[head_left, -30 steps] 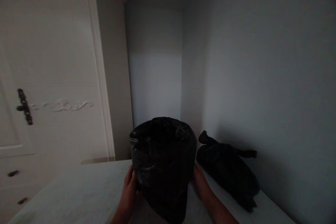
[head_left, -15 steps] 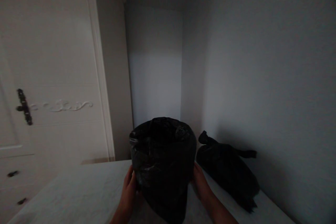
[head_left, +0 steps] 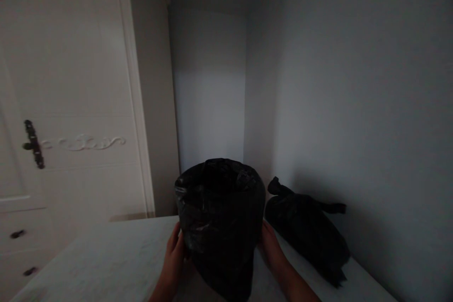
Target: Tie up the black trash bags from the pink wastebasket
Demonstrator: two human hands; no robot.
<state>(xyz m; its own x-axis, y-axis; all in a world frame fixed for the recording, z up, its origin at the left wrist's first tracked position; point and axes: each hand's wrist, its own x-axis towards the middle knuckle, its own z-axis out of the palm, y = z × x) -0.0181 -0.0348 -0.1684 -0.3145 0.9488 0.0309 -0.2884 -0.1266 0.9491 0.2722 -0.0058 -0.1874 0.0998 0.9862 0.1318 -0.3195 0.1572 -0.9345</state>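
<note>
At the lower centre of the frame, an open-mouthed black bin liner [head_left: 222, 231] is gripped at its sides by the left hand [head_left: 174, 252] and the right hand [head_left: 271, 245], their fingertips partly hidden. At lower right, a black plastic roll [head_left: 307, 226] is laid on the pale tabletop [head_left: 116, 250]. Beyond, a white wardrobe [head_left: 78, 71] is seen at left.

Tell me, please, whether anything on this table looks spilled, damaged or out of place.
Nothing looks clearly spilled or damaged, though it is dim. The black bundle right of the open black bag looks untidy, with a loose strip sticking out.
</note>
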